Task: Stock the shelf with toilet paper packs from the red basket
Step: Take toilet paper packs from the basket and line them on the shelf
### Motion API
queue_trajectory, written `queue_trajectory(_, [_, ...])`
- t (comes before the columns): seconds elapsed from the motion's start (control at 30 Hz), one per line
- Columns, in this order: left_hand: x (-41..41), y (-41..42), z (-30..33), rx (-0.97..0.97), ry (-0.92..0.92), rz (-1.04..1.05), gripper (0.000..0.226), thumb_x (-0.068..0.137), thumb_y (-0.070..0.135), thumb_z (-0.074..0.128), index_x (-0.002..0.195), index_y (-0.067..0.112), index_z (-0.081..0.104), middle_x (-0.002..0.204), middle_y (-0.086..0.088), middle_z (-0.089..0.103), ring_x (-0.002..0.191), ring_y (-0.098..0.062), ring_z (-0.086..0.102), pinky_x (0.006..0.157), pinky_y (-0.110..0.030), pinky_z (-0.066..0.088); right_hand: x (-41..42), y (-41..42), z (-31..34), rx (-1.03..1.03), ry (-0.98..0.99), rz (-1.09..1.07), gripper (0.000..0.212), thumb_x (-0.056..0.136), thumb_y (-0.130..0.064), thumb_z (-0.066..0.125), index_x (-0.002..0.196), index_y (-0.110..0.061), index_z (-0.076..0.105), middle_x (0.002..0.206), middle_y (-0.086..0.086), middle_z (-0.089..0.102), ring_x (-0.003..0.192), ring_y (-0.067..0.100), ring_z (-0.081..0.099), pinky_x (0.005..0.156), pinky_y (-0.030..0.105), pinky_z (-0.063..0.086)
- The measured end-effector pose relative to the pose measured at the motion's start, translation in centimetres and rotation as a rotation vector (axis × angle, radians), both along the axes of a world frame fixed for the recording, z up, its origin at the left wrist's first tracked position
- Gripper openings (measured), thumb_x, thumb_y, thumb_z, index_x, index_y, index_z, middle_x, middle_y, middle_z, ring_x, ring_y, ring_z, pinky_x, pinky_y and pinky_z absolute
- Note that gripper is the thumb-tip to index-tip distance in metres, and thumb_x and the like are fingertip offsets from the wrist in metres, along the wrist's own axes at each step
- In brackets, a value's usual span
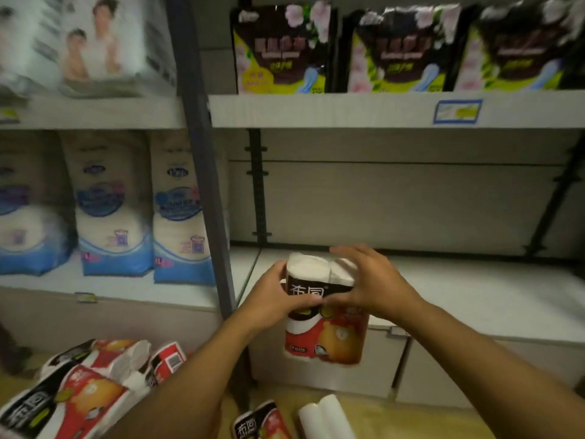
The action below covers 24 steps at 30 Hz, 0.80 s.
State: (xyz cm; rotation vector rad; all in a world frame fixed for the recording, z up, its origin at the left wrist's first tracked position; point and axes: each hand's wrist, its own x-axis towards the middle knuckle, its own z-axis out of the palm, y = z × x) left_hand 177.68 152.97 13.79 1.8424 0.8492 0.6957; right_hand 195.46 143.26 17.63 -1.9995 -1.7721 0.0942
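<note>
**Pack held at the shelf's front edge**

While the lower shelf [474, 293] lies bare behind and to the right, we hold a toilet paper pack [323, 308] upright before its front edge, left hand [275, 296] and right hand [373, 280] clamped on its sides. More packs [82, 391] lie lower left.

Pretty dim overall, warm murky indoor light, no clear source visible. Shelf edge [380, 110] brightest strip; bay below it sinks into grey shadow, darkest toward far right upright. Everything soft, nothing properly sharp. Motion smear worst on packs left of that edge, top-left corner nearly washed out. Some glare on glossy dark packs [281, 49] above edge. Wide-angle bending obvious: uprights lean, shelf lines curve near frame borders.
</note>
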Motion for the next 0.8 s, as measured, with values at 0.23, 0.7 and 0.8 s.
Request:
queue_trajectory(0.23, [1.0,0.7,4.6,0.017,-0.170,0.052,0.095,0.045,0.044,0.089,0.130,0.025,0.050,0.120,0.008,0.065,0.109,-0.011,0.063,0.088,-0.034,0.055,3.4,-2.4,-0.8,0.095,0.640,-0.040,0.118,0.053,-0.054,0.086,0.147,-0.036,0.018,0.148,-0.005,0.041,0.129,0.021,0.047,0.098,0.038,0.048])
queue_trajectory(0.7, [4.6,6.6,-4.6,-0.071,-0.094,0.101,0.089,0.071,0.031,0.080,0.143,0.029,0.027,0.145,0.005,0.042,0.123,-0.013,0.048,0.097,-0.034,0.046,5.1,7.5,-8.9,0.191,0.703,-0.180,0.082,0.063,-0.040,0.084,0.135,-0.027,0.048,0.128,-0.002,0.060,0.104,0.014,0.058,0.083,0.032,0.055])
queue_trajectory(0.8, [6.1,9.6,-6.9,-0.080,-0.101,0.156,0.080,0.074,0.029,0.078,0.140,0.028,0.033,0.138,0.005,0.049,0.114,-0.010,0.051,0.097,-0.035,0.049,5.6,10.8,-11.1,0.210,0.733,-0.188,0.083,0.064,-0.041,0.083,0.137,-0.027,0.046,0.128,-0.002,0.060,0.101,0.010,0.056,0.084,0.029,0.054])
